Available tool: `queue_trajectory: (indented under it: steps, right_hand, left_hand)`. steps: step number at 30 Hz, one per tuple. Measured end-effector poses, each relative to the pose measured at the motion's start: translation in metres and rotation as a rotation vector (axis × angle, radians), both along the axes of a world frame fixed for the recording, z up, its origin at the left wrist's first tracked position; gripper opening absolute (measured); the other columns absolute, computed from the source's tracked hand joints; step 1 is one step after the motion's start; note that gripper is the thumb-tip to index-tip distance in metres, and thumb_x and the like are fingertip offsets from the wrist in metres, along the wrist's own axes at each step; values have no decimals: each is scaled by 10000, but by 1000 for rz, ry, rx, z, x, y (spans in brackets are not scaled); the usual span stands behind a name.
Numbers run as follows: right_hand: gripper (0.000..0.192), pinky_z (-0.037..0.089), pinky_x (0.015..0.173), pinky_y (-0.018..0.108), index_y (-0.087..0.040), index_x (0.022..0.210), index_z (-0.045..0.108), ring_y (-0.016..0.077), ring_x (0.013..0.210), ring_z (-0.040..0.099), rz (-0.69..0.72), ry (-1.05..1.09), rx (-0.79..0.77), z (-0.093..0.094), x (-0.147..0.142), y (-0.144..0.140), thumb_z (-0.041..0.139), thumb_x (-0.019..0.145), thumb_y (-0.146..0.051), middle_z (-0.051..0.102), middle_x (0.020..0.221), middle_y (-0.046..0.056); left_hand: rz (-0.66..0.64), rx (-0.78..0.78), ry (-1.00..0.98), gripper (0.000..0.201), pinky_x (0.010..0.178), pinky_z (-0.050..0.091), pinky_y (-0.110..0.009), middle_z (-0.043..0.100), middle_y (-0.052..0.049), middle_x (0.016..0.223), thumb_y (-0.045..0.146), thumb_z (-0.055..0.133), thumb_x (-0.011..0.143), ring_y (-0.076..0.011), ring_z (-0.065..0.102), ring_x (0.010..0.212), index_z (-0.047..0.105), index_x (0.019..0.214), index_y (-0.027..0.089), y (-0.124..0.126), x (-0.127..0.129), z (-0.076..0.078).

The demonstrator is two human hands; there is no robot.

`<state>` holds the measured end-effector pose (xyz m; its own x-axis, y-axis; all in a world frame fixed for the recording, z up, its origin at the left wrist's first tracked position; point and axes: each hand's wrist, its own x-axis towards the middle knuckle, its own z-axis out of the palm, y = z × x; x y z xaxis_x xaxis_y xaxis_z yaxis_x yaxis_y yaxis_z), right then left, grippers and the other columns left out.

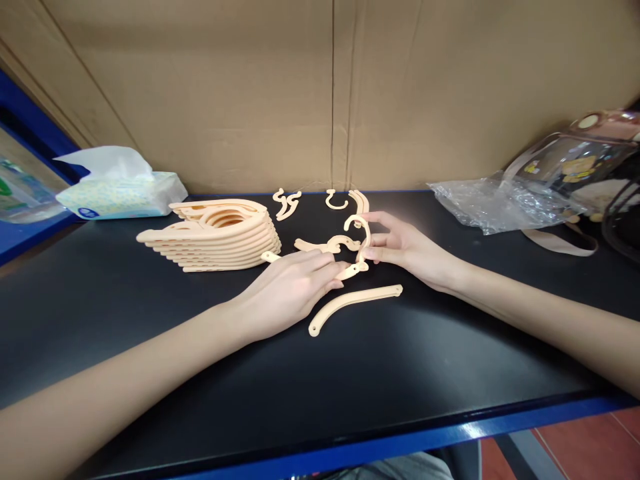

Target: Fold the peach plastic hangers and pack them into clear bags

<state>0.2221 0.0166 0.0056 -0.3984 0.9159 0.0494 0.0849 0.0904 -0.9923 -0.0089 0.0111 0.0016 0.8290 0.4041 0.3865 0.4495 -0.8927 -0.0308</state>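
Note:
Between thumb and fingers, my right hand (400, 248) pinches a cream plastic hanger hook (369, 233), its curve upward. The hook's lower end meets one end of a hanger arm (350, 271). My left hand (295, 283) lies over that arm with its fingers closed on it, hiding the middle; the other end pokes out to the left. Whether hook and arm are joined I cannot tell. Just in front lies a loose curved hanger arm (355, 303) with a hole at each end. Behind my hands rest further hanger pieces (320, 246).
A stack of folded cream hangers (215, 237) stands at left, near a tissue pack (117, 193). Small hanger parts (287, 203), a loose hook (336, 200) and curved arms (359, 201) lie along the cardboard wall (240, 93). Clear plastic bag (500, 200) and transparent bottle (580, 160) occupy the right.

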Motion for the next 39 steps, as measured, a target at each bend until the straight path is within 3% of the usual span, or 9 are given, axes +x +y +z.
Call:
queue_trajectory:
  steps: [9, 18, 23, 39]
  right_hand:
    - [521, 471, 916, 373, -218, 1260, 449, 144, 817, 666, 8, -8, 1, 1, 1, 1, 697, 801, -219, 697, 826, -30]
    - [569, 485, 920, 371, -225, 1328, 427, 153, 899, 666, 121, -38, 54, -1, 7, 6, 685, 821, -235, 705, 938, 1]
    - [559, 475, 910, 354, -218, 1346, 423, 138, 872, 642, 178, -63, 65, 2, 7, 6, 661, 840, -225, 691, 926, -5]
    - [524, 398, 765, 269, -218, 1323, 441, 97, 706, 558, 299, 106, -126, 5, 11, 8, 616, 835, -136, 623, 780, -50]
  left_hand:
    - [-11, 42, 3, 216, 742, 488, -296, 662, -51, 913, 206, 441, 995, -192, 635, 866, 601, 1111, 120, -2, 1, 2]
    - [-42, 28, 49, 260, 684, 455, -272, 624, -44, 841, 209, 398, 1007, -174, 578, 774, 642, 988, 120, -3, 2, 5]
    - [-84, 66, 31, 252, 677, 437, -272, 619, -38, 835, 214, 420, 1002, -173, 563, 753, 648, 1031, 110, -4, 4, 6]
    - [-102, -42, 12, 253, 727, 469, -270, 612, -53, 885, 229, 393, 1013, -177, 588, 826, 608, 1084, 115, -5, 2, 4]
